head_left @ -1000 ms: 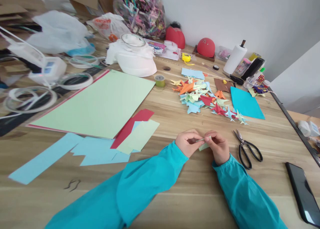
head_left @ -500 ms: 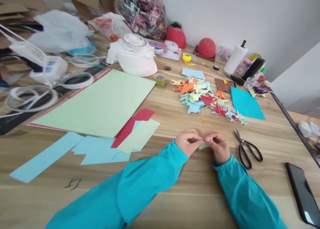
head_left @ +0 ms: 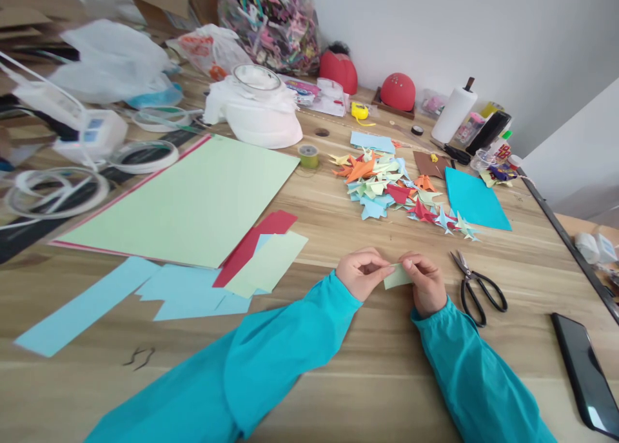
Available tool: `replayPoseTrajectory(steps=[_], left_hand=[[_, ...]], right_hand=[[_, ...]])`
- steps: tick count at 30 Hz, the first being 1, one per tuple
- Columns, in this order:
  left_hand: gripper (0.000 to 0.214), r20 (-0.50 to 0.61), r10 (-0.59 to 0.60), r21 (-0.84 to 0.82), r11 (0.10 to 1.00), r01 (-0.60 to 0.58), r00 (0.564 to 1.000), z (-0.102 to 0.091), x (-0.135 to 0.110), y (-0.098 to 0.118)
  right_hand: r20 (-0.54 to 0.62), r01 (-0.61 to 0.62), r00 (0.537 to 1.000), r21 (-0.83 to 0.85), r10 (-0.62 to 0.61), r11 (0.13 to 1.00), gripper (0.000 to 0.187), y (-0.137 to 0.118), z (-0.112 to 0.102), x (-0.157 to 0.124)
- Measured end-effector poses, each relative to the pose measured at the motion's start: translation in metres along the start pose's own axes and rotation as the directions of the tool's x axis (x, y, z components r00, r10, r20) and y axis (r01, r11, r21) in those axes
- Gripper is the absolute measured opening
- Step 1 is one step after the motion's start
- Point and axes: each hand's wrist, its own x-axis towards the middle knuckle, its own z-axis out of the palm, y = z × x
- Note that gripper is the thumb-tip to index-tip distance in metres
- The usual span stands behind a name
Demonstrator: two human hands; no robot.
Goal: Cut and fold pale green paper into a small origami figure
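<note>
Between my two hands is a small piece of pale green paper (head_left: pixel 397 277). My left hand (head_left: pixel 360 272) pinches its left edge between thumb and fingers. On the other side my right hand (head_left: pixel 425 282) is closed on the paper's right end, thumb in front. Part of the paper is hidden behind the right fingers. Just right of my right hand lie black-handled scissors (head_left: pixel 476 288), blades a little apart. Beyond the hands rests a pile of folded paper cranes (head_left: pixel 382 178) in orange, red, pale green and light blue.
Large pale green sheets (head_left: pixel 188 198) lie left, with light blue strips (head_left: pixel 87 304) and a red piece (head_left: pixel 251 253) before them. A bright blue sheet (head_left: pixel 476 198) is beyond the scissors. A phone (head_left: pixel 583 372) lies far right. A spool (head_left: pixel 308 157) stands near the sheets.
The hands have drawn slightly apart at the fingertips, and more of the pale green paper now shows between them. Both still grip it.
</note>
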Motion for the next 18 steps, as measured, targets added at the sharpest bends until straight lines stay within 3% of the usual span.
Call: replayPoseTrajectory(steps=[5, 11, 14, 18], left_hand=[[0.016, 0.006, -0.041, -0.034, 0.999, 0.041, 0.999, -0.001, 0.0006, -0.0007], [0.013, 0.054, 0.028, 0.036, 0.999, -0.03, 0.998, -0.0009, -0.0008, -0.0011], [0.011, 0.08, 0.111, 0.126, 0.985, -0.121, 0.991, -0.002, -0.0017, -0.0006], [0.012, -0.022, 0.317, 0.273, 0.914, -0.3, 0.948, -0.0041, -0.0041, 0.0039]], right_hand=[[-0.13, -0.069, 0.989, 0.07, 0.078, 0.995, 0.011, 0.0018, -0.0006, 0.0006], [-0.11, 0.006, 0.994, 0.087, 0.003, 0.996, 0.004, 0.0047, -0.0016, 0.001], [-0.043, 0.07, 0.997, 0.045, -0.068, 0.997, 0.005, 0.0049, -0.0022, 0.0009], [0.01, 0.068, 0.998, 0.013, -0.069, 0.998, 0.022, 0.0038, -0.0012, 0.0]])
